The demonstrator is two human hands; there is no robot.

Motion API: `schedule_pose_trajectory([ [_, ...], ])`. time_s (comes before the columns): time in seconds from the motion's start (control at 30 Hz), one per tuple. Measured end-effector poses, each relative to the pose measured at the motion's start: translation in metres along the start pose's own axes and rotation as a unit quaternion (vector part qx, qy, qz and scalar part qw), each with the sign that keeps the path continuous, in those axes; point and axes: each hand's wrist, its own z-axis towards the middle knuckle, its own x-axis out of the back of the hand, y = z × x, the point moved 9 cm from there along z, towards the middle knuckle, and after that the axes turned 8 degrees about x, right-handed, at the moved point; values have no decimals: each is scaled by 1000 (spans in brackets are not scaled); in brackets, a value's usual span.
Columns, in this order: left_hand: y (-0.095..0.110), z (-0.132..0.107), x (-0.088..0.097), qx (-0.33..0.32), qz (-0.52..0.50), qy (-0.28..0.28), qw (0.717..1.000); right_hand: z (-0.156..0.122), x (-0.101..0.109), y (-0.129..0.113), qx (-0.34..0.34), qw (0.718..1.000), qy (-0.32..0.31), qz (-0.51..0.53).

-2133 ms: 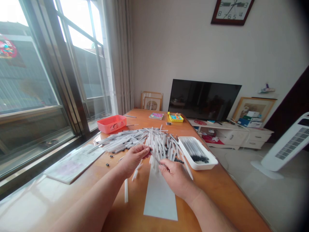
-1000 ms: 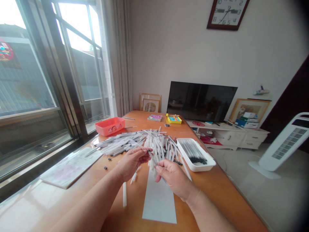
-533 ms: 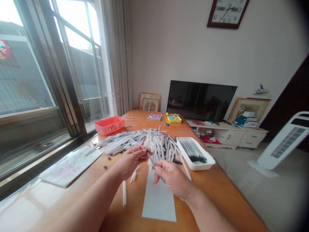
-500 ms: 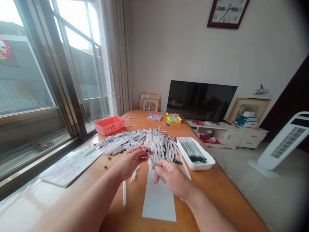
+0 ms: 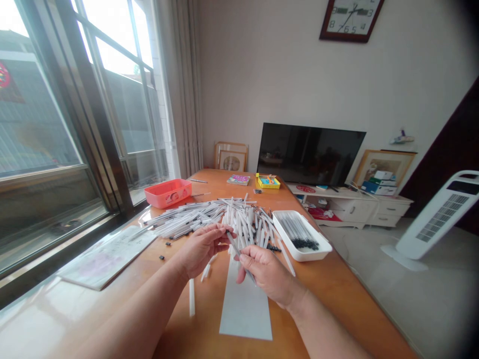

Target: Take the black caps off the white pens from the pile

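Observation:
A slim translucent pen (image 5: 234, 245) is held slantwise between both hands, above a white paper strip (image 5: 246, 309). My left hand (image 5: 205, 248) pinches its dark upper end between thumb and fingertips. Around the lower part of the barrel, my right hand (image 5: 268, 273) is closed, with the tip poking out below. Just beyond the hands lies a heap of translucent pen parts (image 5: 245, 222), some with dark ends. To the right, a white tray (image 5: 312, 257) holds a row of pens with black ends.
A red plastic basket (image 5: 164, 197) stands at the left of the wooden table. Nearer are a booklet (image 5: 107, 259), small black caps (image 5: 161, 258) and a loose clear tube (image 5: 192, 297). A yellow box (image 5: 268, 183) and a colourful book (image 5: 238, 180) lie at the far end.
The view has shifted slightly. Both hands keep the same grip on the pen, almost in the same place.

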Motion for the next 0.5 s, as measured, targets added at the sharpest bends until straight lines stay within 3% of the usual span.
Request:
schedule_pose_trajectory([
  [0.17, -7, 3, 5, 11, 9, 16, 1000, 1, 1, 0, -1, 1000, 3, -13],
  [0.37, -1, 6, 24, -25, -5, 93, 995, 4, 9, 4, 15, 998, 51, -14],
  [0.5, -2, 6, 22, -9, -38, 74, 997, 6, 18, 8, 23, 995, 91, -11],
])
